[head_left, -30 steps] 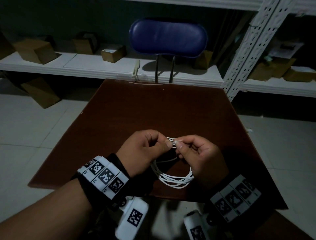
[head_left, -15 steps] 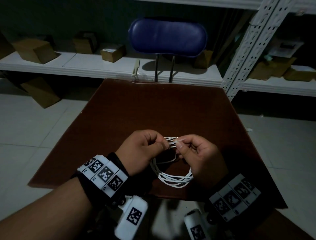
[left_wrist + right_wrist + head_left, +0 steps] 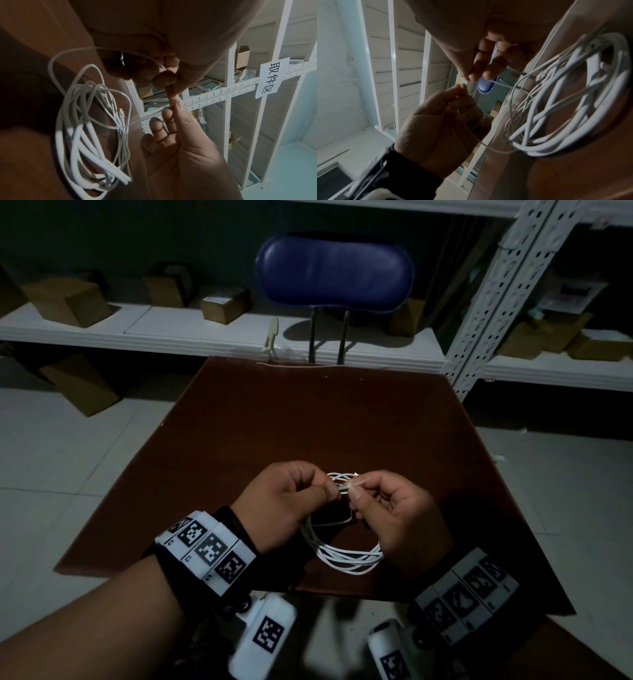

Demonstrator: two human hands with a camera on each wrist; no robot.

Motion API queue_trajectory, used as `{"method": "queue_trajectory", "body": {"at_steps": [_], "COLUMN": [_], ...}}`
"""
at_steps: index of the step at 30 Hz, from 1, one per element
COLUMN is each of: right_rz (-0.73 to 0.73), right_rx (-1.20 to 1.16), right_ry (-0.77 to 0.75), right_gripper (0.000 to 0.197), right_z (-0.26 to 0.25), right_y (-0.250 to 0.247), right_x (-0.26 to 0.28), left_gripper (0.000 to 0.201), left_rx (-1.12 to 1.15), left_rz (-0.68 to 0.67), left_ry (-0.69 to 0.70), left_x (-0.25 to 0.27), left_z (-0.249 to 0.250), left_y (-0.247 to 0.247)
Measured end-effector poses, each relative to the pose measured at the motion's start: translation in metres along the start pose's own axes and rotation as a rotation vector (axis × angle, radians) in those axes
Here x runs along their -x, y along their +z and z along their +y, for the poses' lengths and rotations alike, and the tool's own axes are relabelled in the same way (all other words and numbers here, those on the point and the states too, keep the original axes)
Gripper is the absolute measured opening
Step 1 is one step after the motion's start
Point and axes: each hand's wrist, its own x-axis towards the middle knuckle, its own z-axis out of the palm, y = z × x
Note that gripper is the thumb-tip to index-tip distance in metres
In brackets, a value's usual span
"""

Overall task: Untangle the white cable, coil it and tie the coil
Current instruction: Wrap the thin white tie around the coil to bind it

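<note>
While both our hands work over the near edge of the brown table, our left hand has its fingers curled and thumb pressed to forefinger, pinching a thin white strand at the top of the coil. White cable sits between the hands, already wound into several loose loops, lower part lying on the table, upper part lifted to the fingertips. One connector end shows among the loops in the left wrist view. Our right hand pinches the same thin strand with thumb and forefinger, other fingers loosely curled; fingertips of both hands nearly touch. Beyond the table: blue chair, white shelving on the right with cardboard boxes on the low shelf.
</note>
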Motion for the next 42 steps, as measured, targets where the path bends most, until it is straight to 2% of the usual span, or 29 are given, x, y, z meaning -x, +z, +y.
{"method": "queue_trajectory", "body": {"at_steps": [7,13,16,18,22,24,30,32,36,39,42], "right_rz": [-0.028,0.174,0.175,0.161,0.117,0.111,0.108,0.108,0.097,0.094,0.080], "right_rx": [0.031,-0.051,-0.029,-0.010,-0.013,-0.034,-0.066,-0.047,-0.027,-0.024,-0.016], "right_ry": [-0.033,0.073,0.095,0.117,0.138,0.137,0.140,0.112,0.075,0.059,0.037], "right_gripper": [0.009,0.009,0.007,0.007,0.008,0.008,0.008,0.008,0.010,0.014,0.017], "right_z": [0.001,-0.001,-0.001,-0.001,-0.004,-0.005,-0.009,-0.011,-0.012,-0.011,-0.011], "right_y": [0.005,-0.010,-0.017,-0.015,-0.007,-0.005,-0.006,-0.006,-0.004,-0.004,-0.004], "right_x": [0.002,-0.014,-0.018,-0.015,-0.007,-0.006,-0.005,-0.004,-0.004,-0.004,-0.003], "left_gripper": [0.025,0.023,0.025,0.019,0.003,0.003,0.002,0.005,0.020,0.027,0.020], "left_rx": [-0.013,-0.043,-0.023,-0.034,-0.122,-0.227,-0.478,-0.479,-0.162,-0.011,0.011], "left_rz": [0.020,0.050,0.025,0.026,0.073,0.094,0.163,0.154,0.031,-0.006,-0.019], "left_ry": [-0.001,-0.026,0.002,0.021,0.151,0.239,0.388,0.351,0.152,0.068,0.034], "left_x": [-0.003,-0.007,-0.006,-0.004,-0.002,-0.002,-0.001,-0.003,-0.006,-0.008,-0.008], "left_z": [0.000,0.000,-0.001,-0.001,-0.001,0.000,-0.003,-0.005,-0.008,-0.007,-0.006], "left_y": [0.002,-0.009,-0.013,-0.011,-0.008,-0.009,-0.010,-0.011,-0.007,-0.006,-0.007]}}
